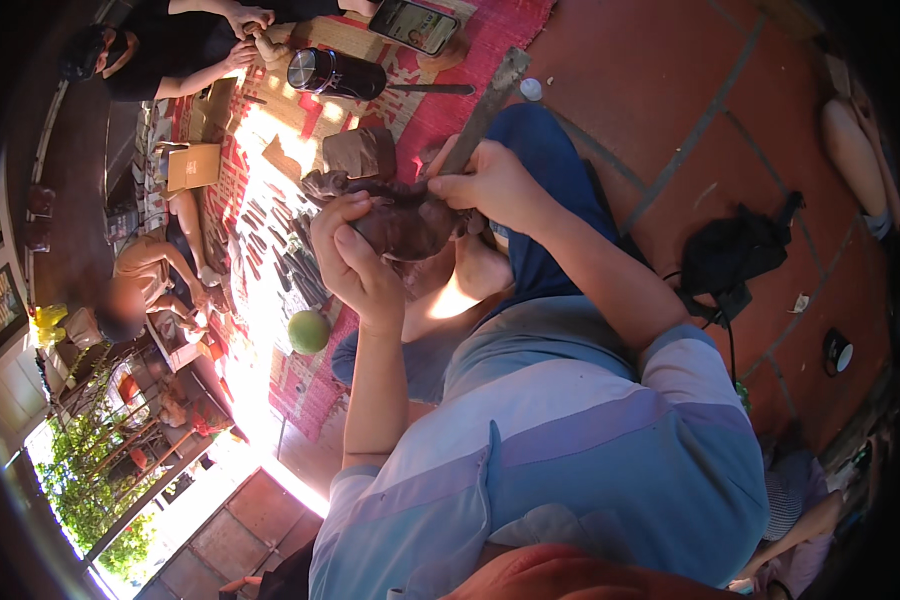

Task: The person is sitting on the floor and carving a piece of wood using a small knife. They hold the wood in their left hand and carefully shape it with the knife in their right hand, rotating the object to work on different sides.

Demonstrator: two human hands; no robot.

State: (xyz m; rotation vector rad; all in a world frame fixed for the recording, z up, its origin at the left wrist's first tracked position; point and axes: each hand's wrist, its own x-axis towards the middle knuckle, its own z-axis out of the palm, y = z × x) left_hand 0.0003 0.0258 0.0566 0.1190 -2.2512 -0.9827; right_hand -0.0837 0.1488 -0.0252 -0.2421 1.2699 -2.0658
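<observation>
My left hand [358, 262] is closed round the side of a dark reddish-brown wood carving [408, 228] with a knobbly, uneven outline. The carving is held above my bent legs. A long, flat grey file [492, 108] is gripped in my right hand [495, 188], its free end pointing up and away to the right. The right fingers are wrapped round its near end, close against the carving's right side. Whether the file touches the wood is hidden by the fingers. Just beyond the carving, a brown wooden block [358, 152] sits on the patterned red mat [315, 395].
Several slim carving tools [295, 265] lie in sunlight at left, near a green round fruit [309, 331]. A dark flask [337, 74] and phone [413, 26] lie beyond. Another person's hands [245, 35] hold a pale carving. A black bag [735, 255] rests on tiles at right.
</observation>
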